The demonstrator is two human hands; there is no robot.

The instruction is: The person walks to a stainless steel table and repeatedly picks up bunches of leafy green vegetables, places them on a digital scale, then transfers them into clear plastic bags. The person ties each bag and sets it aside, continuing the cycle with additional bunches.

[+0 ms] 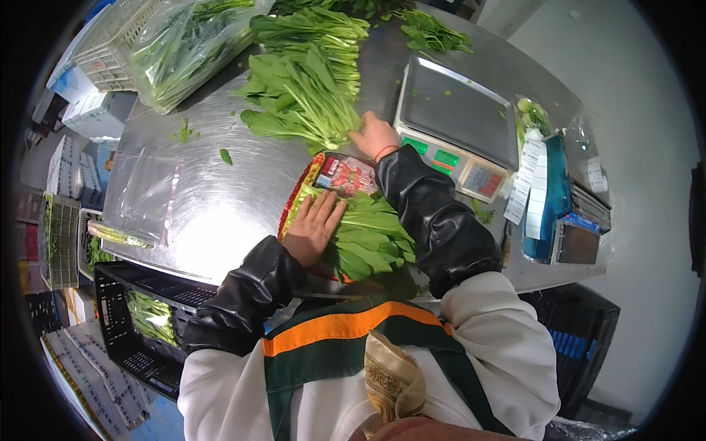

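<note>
My left hand [314, 229] lies flat, fingers slightly spread, on a bunch of leafy greens [367, 234] at the table's near edge. Those greens rest on a red and yellow printed bag or sheet [300, 190], which also shows a printed panel with red pictures [347, 175]. My right hand [376, 135] reaches forward to the stem ends of a larger pile of leafy greens [309, 91]. Its thumb and fingers are curled beside the stems; whether they grip any is hidden. Black sleeve covers [436, 215] cover both forearms.
A digital scale [455, 116] stands right of the pile, beside a teal label dispenser [546, 193] with label strips. Bagged greens [193, 49] lie far left, a clear plastic bag [140, 193] nearer. A black crate [118, 308] with packed greens [151, 317] sits below the steel table [215, 187].
</note>
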